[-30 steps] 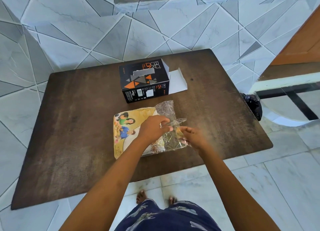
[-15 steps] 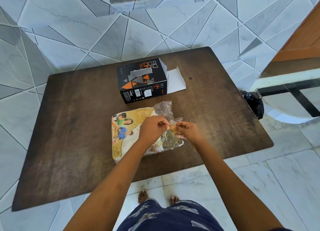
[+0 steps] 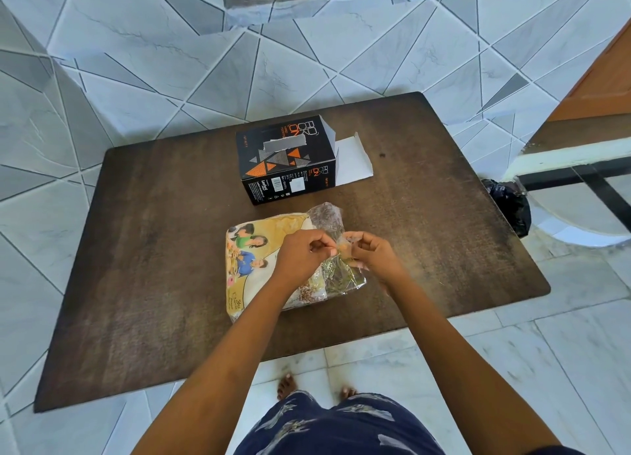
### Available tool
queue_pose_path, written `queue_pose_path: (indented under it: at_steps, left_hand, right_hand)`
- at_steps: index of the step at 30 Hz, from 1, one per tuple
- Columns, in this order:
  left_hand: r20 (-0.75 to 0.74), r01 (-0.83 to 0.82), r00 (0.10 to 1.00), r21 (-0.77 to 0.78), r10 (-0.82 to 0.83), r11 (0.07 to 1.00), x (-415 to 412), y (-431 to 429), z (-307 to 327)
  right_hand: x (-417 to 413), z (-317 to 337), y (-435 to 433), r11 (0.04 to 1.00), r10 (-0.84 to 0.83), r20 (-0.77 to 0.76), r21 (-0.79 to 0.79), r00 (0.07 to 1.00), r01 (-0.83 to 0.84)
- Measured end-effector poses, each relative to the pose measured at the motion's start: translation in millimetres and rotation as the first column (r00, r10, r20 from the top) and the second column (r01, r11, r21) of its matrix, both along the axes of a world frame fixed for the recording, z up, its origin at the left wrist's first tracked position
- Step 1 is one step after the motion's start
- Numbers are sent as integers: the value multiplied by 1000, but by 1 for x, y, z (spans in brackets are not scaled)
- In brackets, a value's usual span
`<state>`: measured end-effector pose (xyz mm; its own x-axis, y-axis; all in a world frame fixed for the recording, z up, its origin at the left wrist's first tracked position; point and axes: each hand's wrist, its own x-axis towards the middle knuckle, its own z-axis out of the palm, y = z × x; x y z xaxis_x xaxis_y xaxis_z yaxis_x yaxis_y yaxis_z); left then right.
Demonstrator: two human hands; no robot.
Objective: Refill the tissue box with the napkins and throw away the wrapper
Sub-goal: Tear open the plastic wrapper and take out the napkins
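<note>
Both hands pinch the clear wrapper (image 3: 336, 267) at the napkin pack's (image 3: 259, 263) right end: left hand (image 3: 300, 255) and right hand (image 3: 370, 255) knuckle to knuckle, fingertips closed on film. Pack lies mid-table (image 3: 153, 249), near edge. Film looks thin, slippery, stretchy: grip close together, tear apart. Napkins likely soft, light. Tissue box (image 3: 286, 159) beyond, right end flap open.
</note>
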<state>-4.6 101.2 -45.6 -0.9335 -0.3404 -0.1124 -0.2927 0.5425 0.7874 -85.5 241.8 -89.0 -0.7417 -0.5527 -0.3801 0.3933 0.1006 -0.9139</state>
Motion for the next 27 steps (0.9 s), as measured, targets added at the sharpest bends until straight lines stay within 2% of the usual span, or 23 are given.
queue_pose_path:
  at_steps: [7, 10, 12, 14, 18, 20, 22, 24, 27]
  left_hand:
    - [10, -4, 1000, -29, 4, 1000, -1, -2, 1]
    - [-51, -24, 998, 40, 26, 999, 1, -6, 8]
    - [-74, -21, 997, 129, 31, 991, 5, -9, 15]
    - [-39, -16, 999, 218, 26, 976, 6, -15, 19]
    - [133, -102, 989, 330, 60, 938, 3, -18, 18]
    - [148, -112, 986, 274, 73, 955, -3, -14, 17]
    - [147, -78, 987, 74, 66, 994, -7, -9, 12]
    - [154, -53, 985, -123, 72, 991, -10, -6, 9]
    - [133, -52, 989, -141, 71, 989, -14, -3, 5]
  right_hand:
    - [-1, -5, -7, 978, -63, -199, 181, 978, 100]
    - [-5, -8, 2, 910, -73, -347, 361, 935, 206]
    - [-8, -12, 9, 867, -106, -390, 413, 915, 277]
    - [-9, -14, 9, 861, -151, -367, 407, 918, 305]
    - [-7, -5, -1, 939, -121, -270, 280, 955, 198]
    - [-8, -1, -5, 958, -86, -279, 239, 956, 156]
    - [-10, -1, -5, 957, -62, -263, 257, 963, 132]
    - [-12, -3, -4, 930, -83, -311, 316, 947, 185]
    - [-13, -5, 0, 900, -125, -376, 347, 918, 264]
